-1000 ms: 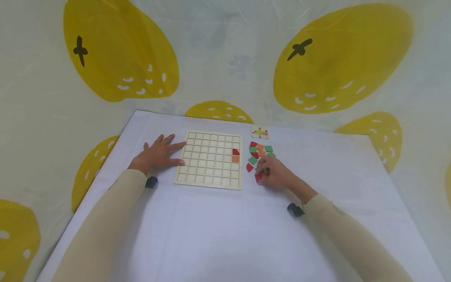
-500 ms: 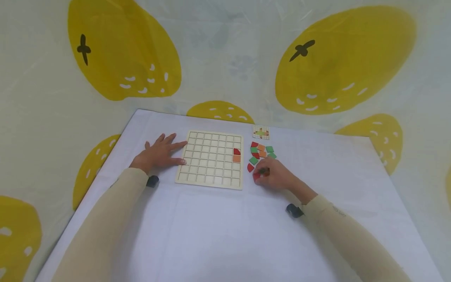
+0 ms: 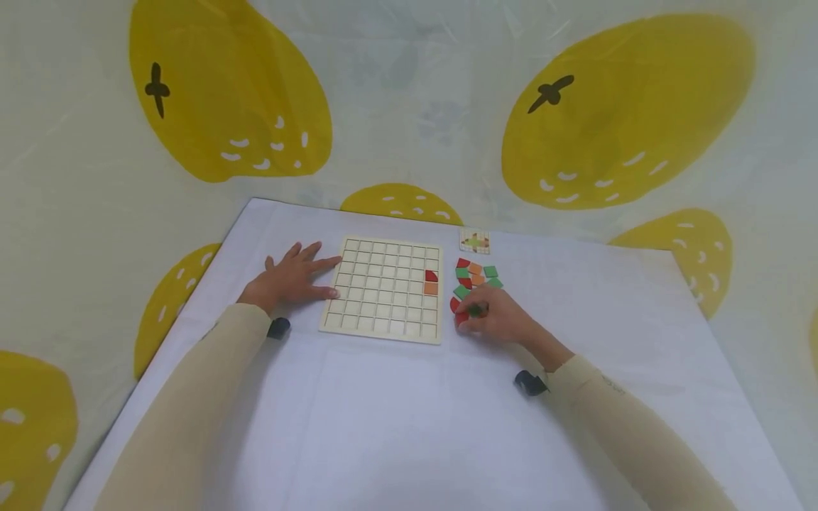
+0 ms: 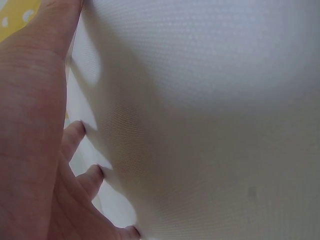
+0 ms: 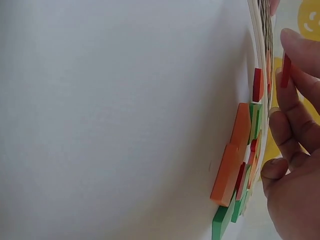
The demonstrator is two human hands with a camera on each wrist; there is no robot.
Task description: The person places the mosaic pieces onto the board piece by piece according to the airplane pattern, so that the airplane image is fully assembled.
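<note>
A square wooden grid board (image 3: 382,338) lies flat on the white table; a red quarter-round tile (image 3: 431,275) and an orange square tile (image 3: 431,288) fill two cells near its right side. My left hand (image 3: 289,279) rests with fingers spread at the board's left edge, thumb and index finger touching it. Between thumb and fingertips, my right hand (image 3: 497,318) pinches a red tile (image 5: 286,70), raised off the table in the right wrist view. Beneath and beyond that hand lie loose tiles, including an orange square tile (image 5: 227,175) and a green square tile (image 3: 490,271). My right hand partly hides the pile.
A small pattern card (image 3: 475,241) lies behind the loose tiles near the table's back edge. White cloth covers the table (image 3: 383,426). Behind it hangs a curtain (image 3: 415,106) printed with large yellow fruit. Dark wrist-camera housings show below both wrists.
My right hand has shifted slightly left toward the board, the red tile still pinched in it. The left hand stays in place at the board's edge.
</note>
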